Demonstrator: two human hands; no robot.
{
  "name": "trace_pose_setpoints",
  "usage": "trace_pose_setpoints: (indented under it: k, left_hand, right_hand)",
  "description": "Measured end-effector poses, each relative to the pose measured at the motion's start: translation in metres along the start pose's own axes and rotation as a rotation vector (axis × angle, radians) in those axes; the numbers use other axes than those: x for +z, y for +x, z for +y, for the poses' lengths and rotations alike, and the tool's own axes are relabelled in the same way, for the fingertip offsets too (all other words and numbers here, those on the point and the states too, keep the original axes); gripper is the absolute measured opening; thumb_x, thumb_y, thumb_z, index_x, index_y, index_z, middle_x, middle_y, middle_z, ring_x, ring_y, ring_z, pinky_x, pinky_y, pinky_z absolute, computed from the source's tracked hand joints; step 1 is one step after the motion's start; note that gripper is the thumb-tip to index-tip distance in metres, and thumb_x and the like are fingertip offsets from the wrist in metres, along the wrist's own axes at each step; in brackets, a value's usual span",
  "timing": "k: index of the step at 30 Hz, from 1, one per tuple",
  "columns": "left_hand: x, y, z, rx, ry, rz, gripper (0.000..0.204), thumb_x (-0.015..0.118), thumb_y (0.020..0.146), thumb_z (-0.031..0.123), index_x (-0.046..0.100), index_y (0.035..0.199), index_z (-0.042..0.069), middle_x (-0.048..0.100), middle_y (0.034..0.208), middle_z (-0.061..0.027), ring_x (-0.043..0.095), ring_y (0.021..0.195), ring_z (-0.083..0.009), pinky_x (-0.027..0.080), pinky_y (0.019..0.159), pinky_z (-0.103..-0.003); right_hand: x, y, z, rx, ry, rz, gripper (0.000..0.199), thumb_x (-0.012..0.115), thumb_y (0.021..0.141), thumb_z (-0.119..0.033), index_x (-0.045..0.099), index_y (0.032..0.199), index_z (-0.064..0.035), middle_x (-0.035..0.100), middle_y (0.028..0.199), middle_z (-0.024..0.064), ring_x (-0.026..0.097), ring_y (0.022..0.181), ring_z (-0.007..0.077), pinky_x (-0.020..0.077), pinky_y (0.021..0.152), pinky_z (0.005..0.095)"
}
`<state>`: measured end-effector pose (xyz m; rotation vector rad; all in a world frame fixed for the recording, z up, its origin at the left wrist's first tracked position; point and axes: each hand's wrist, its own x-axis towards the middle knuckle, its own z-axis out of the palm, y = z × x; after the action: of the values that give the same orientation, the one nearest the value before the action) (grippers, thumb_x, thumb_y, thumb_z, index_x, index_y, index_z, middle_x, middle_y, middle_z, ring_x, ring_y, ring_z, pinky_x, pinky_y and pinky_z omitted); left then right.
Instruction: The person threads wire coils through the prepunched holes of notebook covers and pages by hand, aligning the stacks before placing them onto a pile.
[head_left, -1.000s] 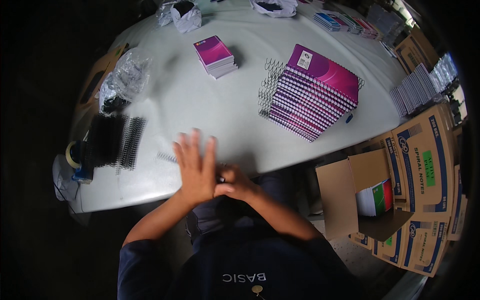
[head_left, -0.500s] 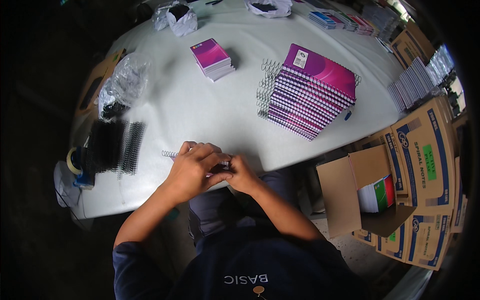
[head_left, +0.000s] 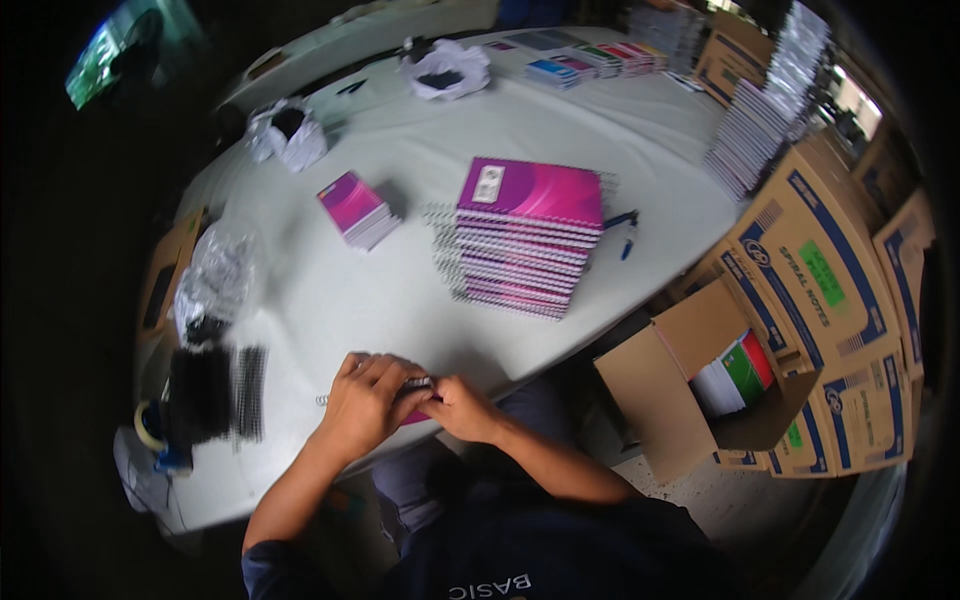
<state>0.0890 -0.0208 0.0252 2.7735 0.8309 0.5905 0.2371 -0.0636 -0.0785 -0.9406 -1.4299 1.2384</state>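
Both my hands are closed on a small magenta spiral notebook [head_left: 414, 417] at the table's near edge. My left hand [head_left: 362, 402] lies over its bound edge, fingers curled over the top, and a short end of wire coil [head_left: 322, 400] sticks out beyond it. My right hand [head_left: 464, 410] pinches the other end of that edge. Much of the notebook is hidden under my fingers. Ahead stands a tall stack of magenta spiral notebooks [head_left: 530, 225], with coil ends jutting from its sides. Farther left is a small pile of magenta booklets [head_left: 355, 208].
Dark wire coils [head_left: 208, 393] lie at the left, beside a tape dispenser [head_left: 153, 428] and a clear plastic bag [head_left: 217, 272]. An open carton [head_left: 650, 395] with notebooks and stacked cartons [head_left: 800, 260] stand right of the table. White bags [head_left: 447, 72] sit at the far side.
The view has tilted up and shifted, showing more of the far table. My hands stay on the notebook. Less coil sticks out left of my left hand, and more magenta cover shows below.
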Motion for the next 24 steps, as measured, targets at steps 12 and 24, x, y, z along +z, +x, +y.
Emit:
trace_pose_setpoints:
  k: [12,24]
  left_hand:
    - [0.002,0.023,0.031,0.027,-0.202,-0.046,0.010,0.064,0.081,0.013,0.064,0.088,0.006,0.063,0.088,-0.0100,0.058,0.081,-0.0266,0.039,0.074,-0.036]
    - [-0.004,0.007,0.044,-0.241,-0.382,0.167,0.028,0.079,0.067,0.012,0.054,0.072,0.003,0.053,0.077,-0.0085,0.051,0.079,-0.0194,0.039,0.073,-0.031]
  right_hand:
    - [-0.028,-0.023,-0.044,-0.029,-0.189,0.094,0.022,0.059,0.087,-0.017,0.061,0.090,0.0054,0.062,0.076,0.0243,0.062,0.069,0.0369,0.0459,0.063,0.0394]
    - [-0.021,-0.020,-0.069,-0.066,-0.143,0.079,0.010,0.055,0.086,-0.006,0.057,0.087,0.0038,0.060,0.071,0.0225,0.061,0.064,0.0335,0.0452,0.060,0.0376]
